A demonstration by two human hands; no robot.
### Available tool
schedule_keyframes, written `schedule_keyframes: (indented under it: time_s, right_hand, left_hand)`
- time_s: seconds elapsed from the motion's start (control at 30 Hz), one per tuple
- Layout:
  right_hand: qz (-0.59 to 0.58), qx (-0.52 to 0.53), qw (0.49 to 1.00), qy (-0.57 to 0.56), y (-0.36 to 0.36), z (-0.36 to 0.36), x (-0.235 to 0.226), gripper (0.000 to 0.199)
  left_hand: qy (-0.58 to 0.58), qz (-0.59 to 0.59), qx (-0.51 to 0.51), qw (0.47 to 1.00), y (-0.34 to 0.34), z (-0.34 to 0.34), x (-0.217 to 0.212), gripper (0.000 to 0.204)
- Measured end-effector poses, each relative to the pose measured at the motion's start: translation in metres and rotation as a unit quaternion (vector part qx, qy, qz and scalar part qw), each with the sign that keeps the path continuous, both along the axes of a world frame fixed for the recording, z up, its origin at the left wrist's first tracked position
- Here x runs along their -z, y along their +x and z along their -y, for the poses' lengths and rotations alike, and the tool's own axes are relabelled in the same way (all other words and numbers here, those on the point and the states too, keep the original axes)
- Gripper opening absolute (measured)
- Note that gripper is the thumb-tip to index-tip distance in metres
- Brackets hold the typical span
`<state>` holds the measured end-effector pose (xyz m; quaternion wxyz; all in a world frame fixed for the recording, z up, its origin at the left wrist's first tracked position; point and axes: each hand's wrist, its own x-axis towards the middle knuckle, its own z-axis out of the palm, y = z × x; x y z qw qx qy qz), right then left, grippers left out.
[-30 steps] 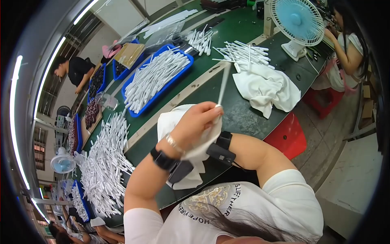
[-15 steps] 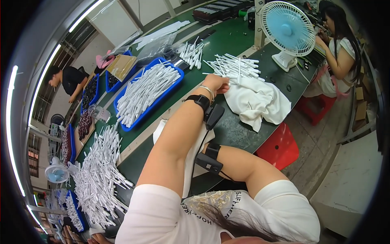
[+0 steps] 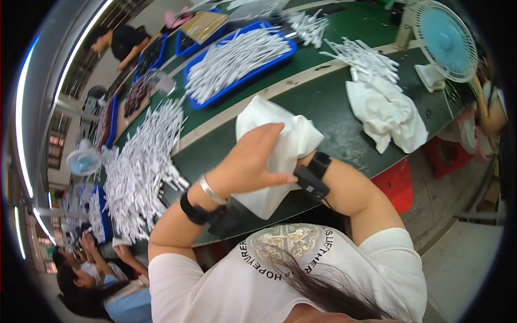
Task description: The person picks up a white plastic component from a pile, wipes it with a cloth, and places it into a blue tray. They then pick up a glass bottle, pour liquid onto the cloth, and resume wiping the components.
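Observation:
My left hand (image 3: 250, 159), with a silver bangle at its wrist, is over a white cloth (image 3: 266, 116) in front of me. Its thumb is spread away from the stretched fingers, and it looks open. Whether it presses on the cloth I cannot tell. From the right my other forearm (image 3: 350, 185) reaches in to the same cloth, and the fabric and left hand hide my right hand. To the right, a pile of slim white plastic sticks (image 3: 371, 62) touches a second crumpled white cloth (image 3: 385, 116).
A blue tray (image 3: 293, 49) full of white sticks stands beyond my hands. A large loose heap of sticks (image 3: 142, 167) spreads to the left. At the far right are a fan (image 3: 446, 40) and a red stool (image 3: 396, 185). Co-workers sit around the green table.
My left hand has come back from the stick pile at the right to the near cloth. The view has turned, and more of the near cloth shows.

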<state>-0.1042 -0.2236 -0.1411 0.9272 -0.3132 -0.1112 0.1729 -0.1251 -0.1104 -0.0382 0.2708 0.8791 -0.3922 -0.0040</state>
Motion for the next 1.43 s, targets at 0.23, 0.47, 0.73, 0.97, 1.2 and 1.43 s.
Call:
schedule_keyframes:
  time_s: [0.23, 0.47, 0.73, 0.97, 1.2, 1.43]
  right_hand:
    - [0.437, 0.193, 0.725, -0.496, 0.016, -0.009, -0.01, 0.026]
    - [0.469, 0.157, 0.597, -0.632, -0.009, -0.009, -0.03, 0.032]
    - [0.493, 0.162, 0.765, -0.382, 0.012, -0.022, -0.006, 0.032]
    - [0.215, -0.149, 0.96, -0.097, 0.014, -0.021, -0.037, 0.044]
    - [0.512, -0.115, 0.79, -0.316, -0.009, -0.035, -0.053, 0.039]
    - [0.401, -0.011, 0.907, -0.129, 0.017, -0.002, -0.068, 0.064]
  left_hand:
    - [-0.051, 0.133, -0.18, 0.973, -0.064, -0.027, 0.047, 0.058]
    - [-0.107, 0.035, -0.294, 0.949, -0.046, -0.053, 0.068, 0.034]
    - [-0.479, -0.291, -0.214, 0.8, -0.043, -0.086, 0.052, 0.013]
    - [-0.594, -0.271, -0.294, 0.698, -0.048, -0.13, 0.008, 0.014]
    - [-0.324, -0.039, -0.328, 0.887, -0.068, -0.151, 0.007, 0.013]
    - [0.031, 0.072, -0.208, 0.975, -0.084, -0.124, -0.029, 0.014]
